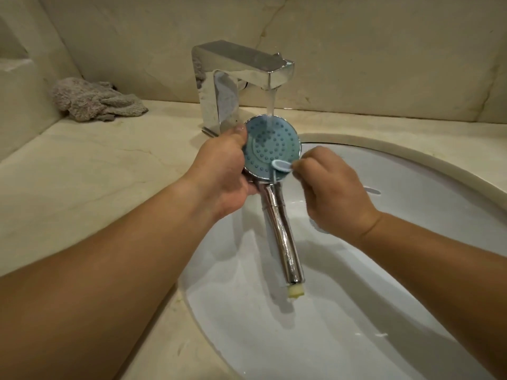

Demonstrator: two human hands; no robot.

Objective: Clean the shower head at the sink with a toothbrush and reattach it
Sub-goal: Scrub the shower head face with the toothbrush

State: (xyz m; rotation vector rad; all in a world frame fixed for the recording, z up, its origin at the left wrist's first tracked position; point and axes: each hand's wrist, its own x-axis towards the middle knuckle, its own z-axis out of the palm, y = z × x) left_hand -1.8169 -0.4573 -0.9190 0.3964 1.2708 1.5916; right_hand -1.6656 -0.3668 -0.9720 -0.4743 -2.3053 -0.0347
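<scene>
1. Shower head (pixel 270 149) is held above the white sink (pixel 411 311), its blue nozzle face turned up and toward the camera, directly under the stream running from the chrome faucet (pixel 241 75).
2. At the left rim of the face and the neck below it, the left hand (pixel 222 176) grips the head, thumb on the rim; the chrome handle hangs free over the basin, its pale threaded end lowest.
3. Closed around the toothbrush (pixel 281 165), the right hand (pixel 332 193) sets the pale blue brush head against the lower right part of the nozzle face.
4. Risk of slipping: the chrome is wet and held at one side only, so a hard brush stroke could twist the head out of that grip and drop it into the basin.
5. Risk of splashing: water hitting the tilted face may spray onto the marble tabletop (pixel 90 165) and the forearms if the angle changes.
6. Risk of incomplete cleaning: the thumb covers part of the rim, so nozzles there may go unscrubbed unless the grip shifts.
7. A crumpled grey cloth (pixel 96 101) lies on the tabletop, well apart at the back left.
</scene>
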